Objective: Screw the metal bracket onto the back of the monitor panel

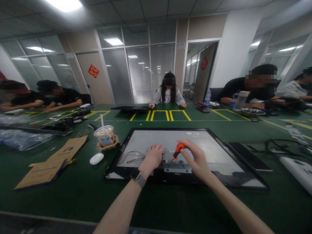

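A flat display panel [143, 138] with a black frame and grey back lies on the green table in front of me. My right hand [197, 159] grips an orange and black screwdriver [179, 149], tilted with its tip down at a small metal bracket [177, 169] near the panel's front edge. Fingers stretched out, my left hand [153, 156] rests on the panel just left of the bracket. Thin coloured wires [131, 158] run across the panel beside that hand. The screwdriver's tip is too small to show whether it sits in a screw.
Left of the panel are a white mouse [97, 159], a drink cup [104, 135] in a cardboard holder and a brown paper bag [51, 162]. A black phone-like slab [248, 156] and a white power strip [296, 172] lie right. Several people sit around the table.
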`<state>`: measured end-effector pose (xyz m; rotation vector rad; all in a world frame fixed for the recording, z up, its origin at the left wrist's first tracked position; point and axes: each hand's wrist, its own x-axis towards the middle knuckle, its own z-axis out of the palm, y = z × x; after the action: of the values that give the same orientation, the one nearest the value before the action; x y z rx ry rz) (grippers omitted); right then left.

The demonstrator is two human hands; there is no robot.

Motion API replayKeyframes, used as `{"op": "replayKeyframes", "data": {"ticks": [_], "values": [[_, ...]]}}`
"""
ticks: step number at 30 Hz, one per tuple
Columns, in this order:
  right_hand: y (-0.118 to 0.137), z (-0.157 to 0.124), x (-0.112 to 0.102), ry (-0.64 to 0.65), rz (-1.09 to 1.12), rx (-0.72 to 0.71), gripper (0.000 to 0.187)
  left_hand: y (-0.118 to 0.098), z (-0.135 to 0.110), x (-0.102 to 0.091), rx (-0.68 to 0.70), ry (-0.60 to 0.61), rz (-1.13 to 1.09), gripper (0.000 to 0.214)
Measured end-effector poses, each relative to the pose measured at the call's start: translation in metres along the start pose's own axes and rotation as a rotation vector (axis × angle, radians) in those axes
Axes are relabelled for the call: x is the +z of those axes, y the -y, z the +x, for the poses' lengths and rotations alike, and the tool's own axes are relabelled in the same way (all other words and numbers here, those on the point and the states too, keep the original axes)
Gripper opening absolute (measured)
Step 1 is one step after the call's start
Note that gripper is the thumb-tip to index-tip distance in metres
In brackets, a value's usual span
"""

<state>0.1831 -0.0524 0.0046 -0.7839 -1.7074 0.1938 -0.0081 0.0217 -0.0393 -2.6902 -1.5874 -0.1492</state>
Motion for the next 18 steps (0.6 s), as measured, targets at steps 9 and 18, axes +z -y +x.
{"op": "replayKeyframes", "data": {"ticks": [9,18], "values": [[-0.007,-0.004,0.002,0.027,-0.006,0.046,0.031,0.003,0.000,0.006,0.015,-0.041,0.008,0.047],[0.003,0.002,0.002,-0.013,-0.028,0.021,0.022,0.002,-0.001,0.004,0.013,-0.034,0.009,0.046]]}}
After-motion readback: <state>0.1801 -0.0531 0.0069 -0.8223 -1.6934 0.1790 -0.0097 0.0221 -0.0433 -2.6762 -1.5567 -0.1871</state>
